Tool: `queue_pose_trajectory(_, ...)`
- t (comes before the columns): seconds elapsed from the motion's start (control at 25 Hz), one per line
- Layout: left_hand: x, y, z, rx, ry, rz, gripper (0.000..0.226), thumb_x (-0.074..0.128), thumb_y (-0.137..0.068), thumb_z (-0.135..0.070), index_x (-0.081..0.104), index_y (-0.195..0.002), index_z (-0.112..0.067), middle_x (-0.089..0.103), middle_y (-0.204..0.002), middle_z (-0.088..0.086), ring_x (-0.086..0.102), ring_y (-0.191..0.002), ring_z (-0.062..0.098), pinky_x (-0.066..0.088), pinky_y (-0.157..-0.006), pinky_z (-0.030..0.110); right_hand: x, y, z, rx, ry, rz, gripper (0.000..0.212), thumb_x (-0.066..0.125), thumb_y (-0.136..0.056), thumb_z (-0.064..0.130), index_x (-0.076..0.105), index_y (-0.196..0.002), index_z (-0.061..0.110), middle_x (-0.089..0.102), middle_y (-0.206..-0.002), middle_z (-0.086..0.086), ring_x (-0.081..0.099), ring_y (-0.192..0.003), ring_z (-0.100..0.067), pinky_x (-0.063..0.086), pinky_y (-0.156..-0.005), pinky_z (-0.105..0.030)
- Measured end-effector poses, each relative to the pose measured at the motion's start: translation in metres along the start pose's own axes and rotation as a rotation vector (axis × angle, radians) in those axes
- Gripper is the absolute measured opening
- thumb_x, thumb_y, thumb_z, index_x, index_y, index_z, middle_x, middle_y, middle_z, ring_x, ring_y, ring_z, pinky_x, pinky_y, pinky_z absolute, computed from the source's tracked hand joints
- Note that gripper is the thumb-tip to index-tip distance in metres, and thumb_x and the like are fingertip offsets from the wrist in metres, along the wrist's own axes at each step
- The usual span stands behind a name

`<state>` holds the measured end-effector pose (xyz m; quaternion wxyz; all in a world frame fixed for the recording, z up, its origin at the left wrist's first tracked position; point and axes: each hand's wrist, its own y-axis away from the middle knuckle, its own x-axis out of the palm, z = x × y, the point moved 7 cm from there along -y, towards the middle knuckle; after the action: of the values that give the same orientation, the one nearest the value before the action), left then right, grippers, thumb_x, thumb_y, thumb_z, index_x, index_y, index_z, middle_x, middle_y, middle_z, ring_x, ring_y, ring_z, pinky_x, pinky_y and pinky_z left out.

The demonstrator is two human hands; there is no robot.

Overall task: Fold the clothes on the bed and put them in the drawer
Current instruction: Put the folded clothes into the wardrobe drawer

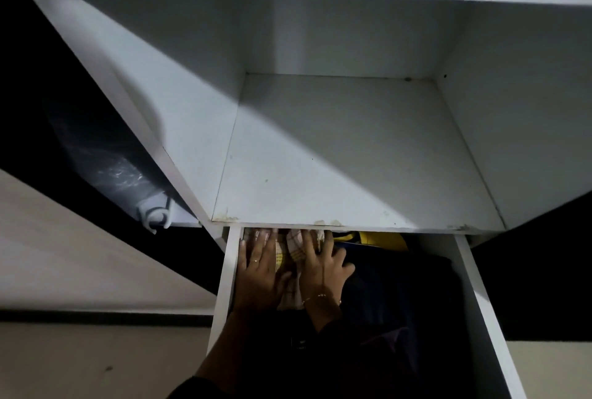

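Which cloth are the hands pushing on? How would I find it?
Find the open white drawer under the shelf. At its back left corner lies the checked cloth, pale with thin lines, unlike the dark clothes and yellow garment beside it.

Both hands lie flat on a checked cloth (293, 249) in the open white drawer (480, 296). The left hand (260, 265) is by the drawer's left wall. The right hand (323, 265) is just beside it. Dark clothes (400, 289) and something yellow (381, 240) lie to the right. A white shelf (336, 155) sits above.
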<state>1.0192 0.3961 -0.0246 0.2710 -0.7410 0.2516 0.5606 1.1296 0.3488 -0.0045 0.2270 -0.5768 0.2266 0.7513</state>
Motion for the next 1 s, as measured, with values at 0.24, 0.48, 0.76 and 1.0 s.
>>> queue_pose_trajectory(0.24, 0.020, -0.002, 0.008, -0.158, -0.085, 0.377, 0.103, 0.002, -0.085, -0.071, 0.034, -0.138, 0.011, 0.028, -0.146, 0.030, 0.029, -0.137, 0.041, 0.003, -0.116, 0.037, 0.013, 0.003, -0.003, -0.045, 0.169, 0.117, 0.071, 0.086, -0.042, 0.037, 0.068, -0.111, 0.037, 0.062, -0.125, -0.001, 0.052, -0.113, -0.042, 0.045, -0.074, -0.066)
queue_pose_trajectory(0.48, 0.014, -0.010, 0.012, -0.152, -0.228, 0.486, 0.097, 0.014, -0.086, -0.069, -0.001, -0.146, 0.005, -0.008, -0.154, 0.026, -0.011, -0.144, 0.035, -0.009, -0.117, 0.043, 0.015, 0.000, -0.010, -0.053, 0.205, 0.272, 0.055, 0.024, -0.099, 0.046, -0.003, -0.147, 0.041, -0.013, -0.158, 0.005, -0.011, -0.143, -0.038, -0.005, -0.108, -0.064)
queue_pose_trajectory(0.76, -0.043, 0.042, -0.023, -0.085, -0.152, 0.357, 0.073, 0.028, -0.098, -0.047, 0.003, -0.149, -0.002, -0.008, -0.157, 0.016, -0.016, -0.143, 0.031, -0.014, -0.114, 0.040, -0.011, 0.068, -0.027, 0.091, 0.068, 0.197, 0.066, 0.034, -0.098, 0.035, -0.007, -0.149, 0.030, -0.017, -0.157, 0.000, -0.014, -0.144, -0.031, 0.003, -0.114, -0.057)
queue_pose_trajectory(1.0, -0.068, 0.112, -0.052, 0.035, -0.139, 0.274, 0.076, 0.025, -0.096, -0.056, 0.007, -0.150, -0.006, -0.003, -0.158, 0.012, -0.012, -0.145, 0.027, -0.010, -0.115, 0.041, -0.029, 0.145, -0.028, 0.306, -0.142, 0.123, 0.070, 0.040, -0.097, 0.037, -0.002, -0.150, 0.020, -0.015, -0.157, -0.005, -0.009, -0.145, -0.026, 0.008, -0.116, -0.049)
